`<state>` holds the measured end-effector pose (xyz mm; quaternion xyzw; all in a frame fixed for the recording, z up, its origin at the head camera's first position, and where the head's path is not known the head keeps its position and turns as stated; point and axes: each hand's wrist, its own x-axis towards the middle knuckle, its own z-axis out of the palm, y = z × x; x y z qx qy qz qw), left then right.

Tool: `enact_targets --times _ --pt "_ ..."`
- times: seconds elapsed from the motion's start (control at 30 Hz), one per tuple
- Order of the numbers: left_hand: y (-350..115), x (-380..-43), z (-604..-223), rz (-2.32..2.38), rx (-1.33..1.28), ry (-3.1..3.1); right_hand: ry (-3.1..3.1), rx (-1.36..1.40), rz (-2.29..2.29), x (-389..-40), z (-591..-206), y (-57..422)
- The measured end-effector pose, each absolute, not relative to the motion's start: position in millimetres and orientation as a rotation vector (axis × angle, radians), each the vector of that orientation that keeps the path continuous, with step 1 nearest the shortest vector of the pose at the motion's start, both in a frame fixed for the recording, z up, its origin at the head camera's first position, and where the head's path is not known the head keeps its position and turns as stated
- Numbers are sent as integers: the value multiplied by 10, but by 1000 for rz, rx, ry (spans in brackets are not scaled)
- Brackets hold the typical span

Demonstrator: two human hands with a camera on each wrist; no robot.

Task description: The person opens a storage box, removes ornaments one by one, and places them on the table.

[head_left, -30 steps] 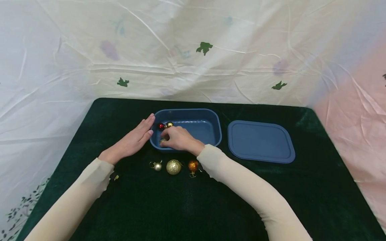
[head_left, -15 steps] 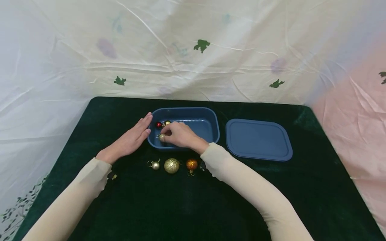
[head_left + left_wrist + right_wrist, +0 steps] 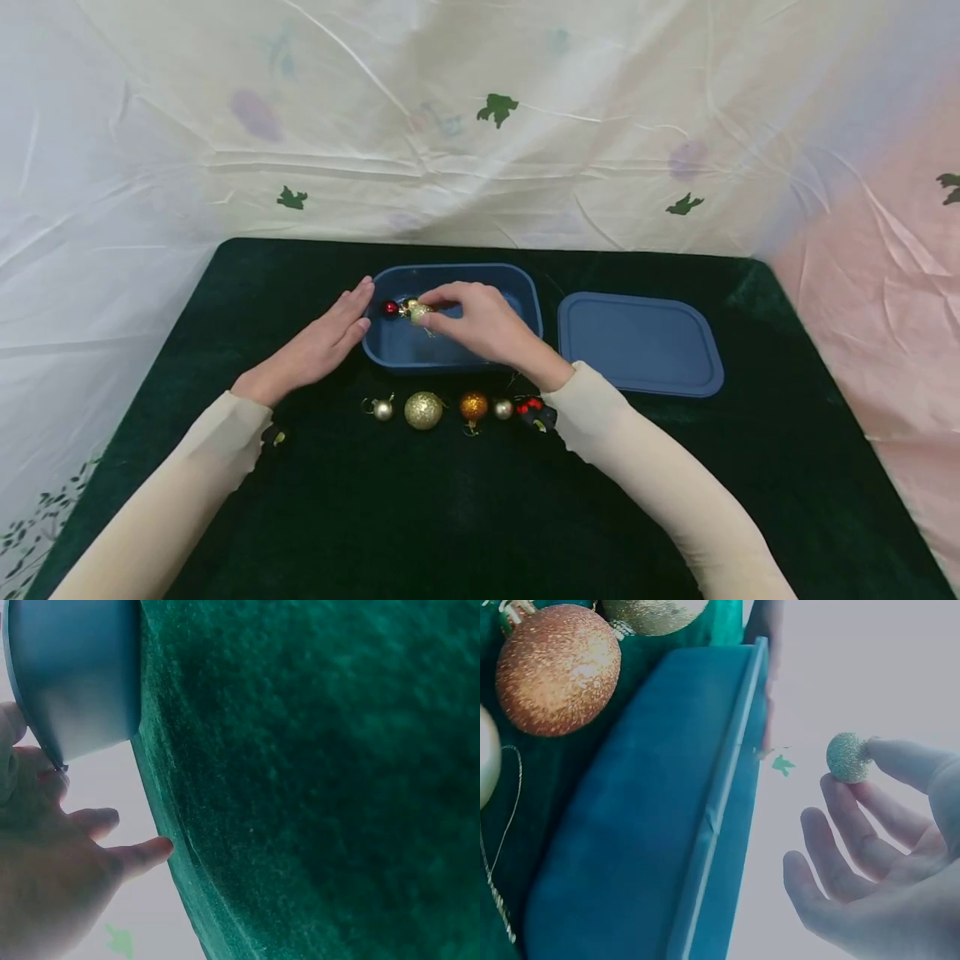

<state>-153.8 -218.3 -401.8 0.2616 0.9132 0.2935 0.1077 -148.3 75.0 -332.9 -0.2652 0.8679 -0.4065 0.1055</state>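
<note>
My right hand (image 3: 491, 325) pinches a small glittery gold bauble (image 3: 847, 757) between thumb and fingertips. In the head view it is over the left half of a blue rectangular box (image 3: 480, 358); in the right wrist view it shows above the box's rim. A small red bauble (image 3: 390, 308) and a shiny gold bauble (image 3: 412, 303) lie inside the box, the gold one partly hidden by the held one. My left hand (image 3: 315, 346) rests with straight fingers against the box's left end, and in the left wrist view its fingers lie along the box wall (image 3: 82, 682).
Along the box's front lie a small champagne bauble (image 3: 383, 409), a large glittery gold bauble (image 3: 423, 411), an orange glitter bauble (image 3: 473, 406) and a small pale bauble (image 3: 503, 409). Small red pieces (image 3: 529, 405) show by the right cuff. A blue lid (image 3: 641, 343) lies right of the box.
My right hand has raised the glittery gold bauble from the box's front left and moved it back and right. Its arm now uncovers the pale bauble and red pieces. The left hand stays put.
</note>
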Motion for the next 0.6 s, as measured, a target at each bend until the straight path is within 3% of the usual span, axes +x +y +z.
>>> enact_targets --times 0.6 --pt "-2219 -1527 -3995 836 785 2693 2618 -740 -1424 -1168 -3294 1138"
